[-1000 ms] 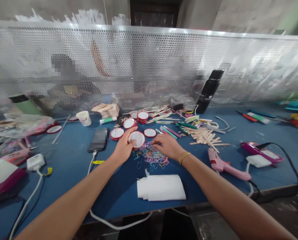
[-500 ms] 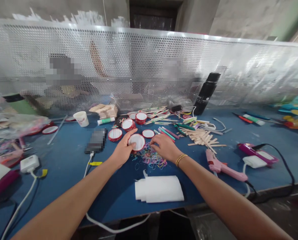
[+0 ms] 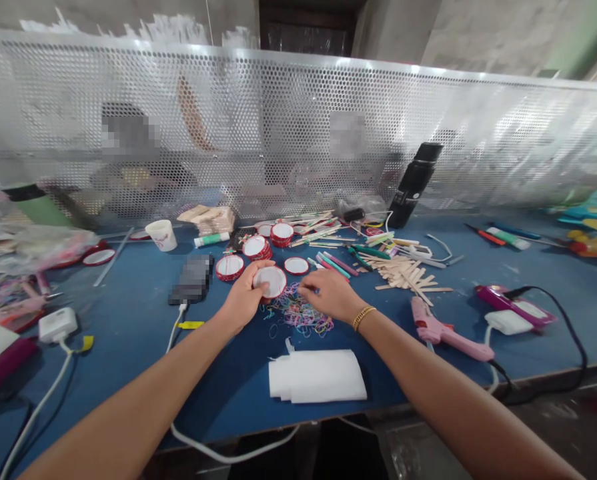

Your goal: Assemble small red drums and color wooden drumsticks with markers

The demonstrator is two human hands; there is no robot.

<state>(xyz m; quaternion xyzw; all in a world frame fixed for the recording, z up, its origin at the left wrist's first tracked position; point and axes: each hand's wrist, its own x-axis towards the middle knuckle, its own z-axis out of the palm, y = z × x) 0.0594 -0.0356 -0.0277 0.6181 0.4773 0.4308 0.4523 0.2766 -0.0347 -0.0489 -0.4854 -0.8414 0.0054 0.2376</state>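
Gripping 1 red-rimmed white disc (image 3: 273, 281) by its edge, the left hand (image 3: 241, 298) is holding it just beside the loose coloured bands (image 3: 305, 315). The right hand (image 3: 333, 293) is hovering near them, fingers curled; whether it is pinching one, I cannot tell. Handling of this disc is looking unfinished; other discs (image 3: 297, 266) are lying beyond, done or waiting, unclear which.

I can't tell whether the right fingers (image 3: 312, 281) pinch anything; the loops (image 3: 308, 317) there are too small. The round lid (image 3: 273, 280) hides some left fingers (image 3: 254, 293). The phone (image 3: 192, 279) is blurred over, and a purple gadget (image 3: 3, 367) runs off the left edge of view.
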